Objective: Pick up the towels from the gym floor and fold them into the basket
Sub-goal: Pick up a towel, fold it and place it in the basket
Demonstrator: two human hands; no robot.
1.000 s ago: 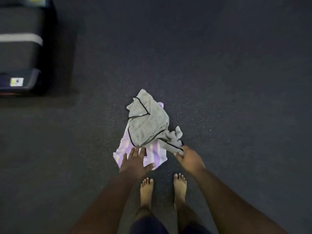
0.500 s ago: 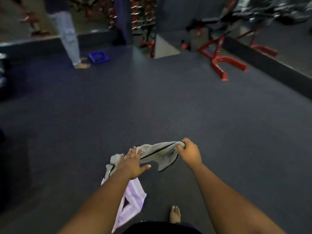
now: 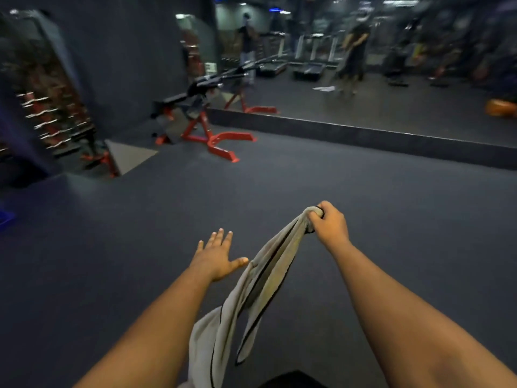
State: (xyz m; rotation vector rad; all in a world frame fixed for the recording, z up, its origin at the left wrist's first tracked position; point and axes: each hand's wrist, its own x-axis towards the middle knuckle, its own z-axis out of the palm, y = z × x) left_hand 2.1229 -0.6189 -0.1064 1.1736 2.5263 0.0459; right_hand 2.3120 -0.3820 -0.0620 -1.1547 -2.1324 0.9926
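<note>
Dark rubber floor [image 3: 279, 191] fills the gym, with a red bench [image 3: 207, 127] and a weight rack [image 3: 53, 119] off to the left and a long wall mirror [image 3: 363, 65] across the back. Up in front, the right hand [image 3: 330, 225] clenches one bunched end of the grey towel [image 3: 260, 289], fingers curled tight round the cloth, and the towel hangs down and to the left in a long twisted drape, its black-edged lower part falling out of view at the bottom. The left hand [image 3: 216, 256] is spread flat, fingers apart, just beside the drape with the thumb close to its edge, and grips nothing. No basket shows in this view. The step looks like the lift, with folding not yet begun. Next the left hand would need to catch a second corner so the towel can be pulled out flat and halved, and the basket must be found.
</note>
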